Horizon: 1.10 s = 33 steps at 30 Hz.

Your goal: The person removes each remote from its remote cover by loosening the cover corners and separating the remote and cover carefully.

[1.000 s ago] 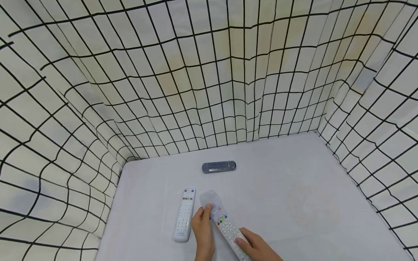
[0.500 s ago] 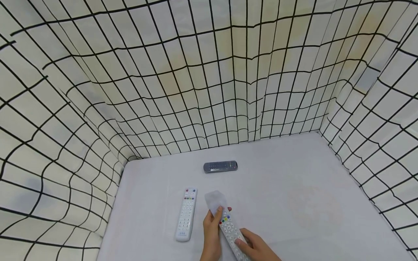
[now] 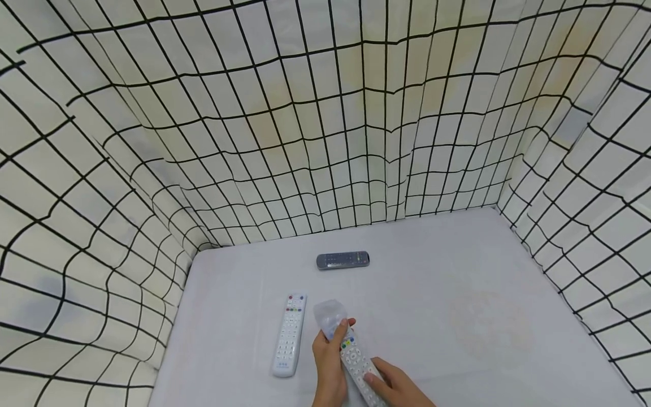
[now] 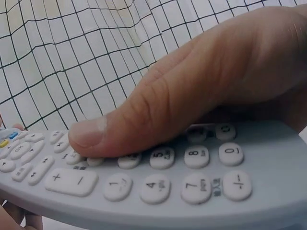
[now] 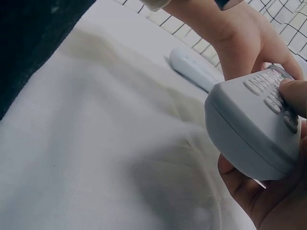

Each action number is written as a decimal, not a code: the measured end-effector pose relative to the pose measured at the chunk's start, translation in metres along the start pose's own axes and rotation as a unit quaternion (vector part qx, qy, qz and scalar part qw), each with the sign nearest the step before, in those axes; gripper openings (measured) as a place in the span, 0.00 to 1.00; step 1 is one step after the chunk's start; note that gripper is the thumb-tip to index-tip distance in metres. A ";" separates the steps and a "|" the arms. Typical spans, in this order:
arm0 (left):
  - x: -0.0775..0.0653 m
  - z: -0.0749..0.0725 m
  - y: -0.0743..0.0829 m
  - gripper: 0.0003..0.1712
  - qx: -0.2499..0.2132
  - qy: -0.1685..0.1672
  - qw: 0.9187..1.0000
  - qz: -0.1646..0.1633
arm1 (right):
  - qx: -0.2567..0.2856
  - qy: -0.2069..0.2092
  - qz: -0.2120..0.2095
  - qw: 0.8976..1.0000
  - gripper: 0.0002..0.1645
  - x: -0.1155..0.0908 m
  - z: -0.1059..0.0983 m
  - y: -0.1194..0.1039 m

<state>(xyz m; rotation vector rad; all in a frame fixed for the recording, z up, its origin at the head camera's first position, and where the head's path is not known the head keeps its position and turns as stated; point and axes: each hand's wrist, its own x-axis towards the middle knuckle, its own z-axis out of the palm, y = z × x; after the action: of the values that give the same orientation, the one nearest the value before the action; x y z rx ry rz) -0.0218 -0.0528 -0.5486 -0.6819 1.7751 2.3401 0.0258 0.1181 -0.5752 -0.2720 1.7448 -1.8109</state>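
As I watch, the right hand [image 3: 399, 385] grips the remote [image 3: 355, 360], left hand [image 3: 329, 356] clasping its far end (bag [image 3: 328, 312] jutting beyond).

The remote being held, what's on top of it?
On the remote, the right grip has its thumb across some buttons, and the left grip has its thumb near the coloured buttons. I can't see buttons covered by the thumbs.
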 end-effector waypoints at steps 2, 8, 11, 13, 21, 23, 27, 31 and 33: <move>-0.001 0.000 0.001 0.35 0.003 0.010 1.000 -0.001 | -0.006 -0.001 -0.004 1.000 0.33 0.000 -0.001 0.001; -0.001 0.000 0.004 0.34 -0.002 0.023 1.000 0.007 | -0.052 0.001 -0.038 0.998 0.28 0.000 -0.004 0.001; -0.001 0.001 0.006 0.32 -0.008 0.027 1.000 0.011 | -0.060 -0.003 -0.051 0.997 0.26 0.000 -0.004 0.000; -0.001 0.002 0.006 0.31 -0.015 0.034 0.999 0.013 | -0.058 -0.004 -0.050 0.997 0.26 0.000 -0.004 -0.002; -0.003 0.003 0.007 0.30 -0.054 0.064 0.996 0.029 | -0.048 -0.006 -0.028 0.998 0.27 0.000 -0.001 -0.004; -0.002 0.002 0.008 0.29 -0.072 0.070 0.995 0.030 | -0.045 -0.007 -0.019 0.999 0.27 0.000 0.000 -0.003; -0.001 0.001 0.010 0.28 -0.087 0.066 0.994 0.030 | -0.045 -0.002 -0.003 0.999 0.28 -0.002 0.000 -0.002; 0.002 0.001 0.011 0.27 -0.085 0.070 0.993 0.033 | -0.034 0.002 0.003 0.999 0.29 -0.004 0.000 -0.004; 0.003 0.000 0.012 0.26 -0.092 0.081 0.992 0.037 | -0.027 0.002 0.007 1.000 0.28 -0.004 0.001 -0.005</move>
<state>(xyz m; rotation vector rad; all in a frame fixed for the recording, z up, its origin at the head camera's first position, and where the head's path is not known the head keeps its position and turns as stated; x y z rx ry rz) -0.0288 -0.0567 -0.5394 -0.8693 1.6874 2.5895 0.0279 0.1189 -0.5694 -0.2762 1.7961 -1.7572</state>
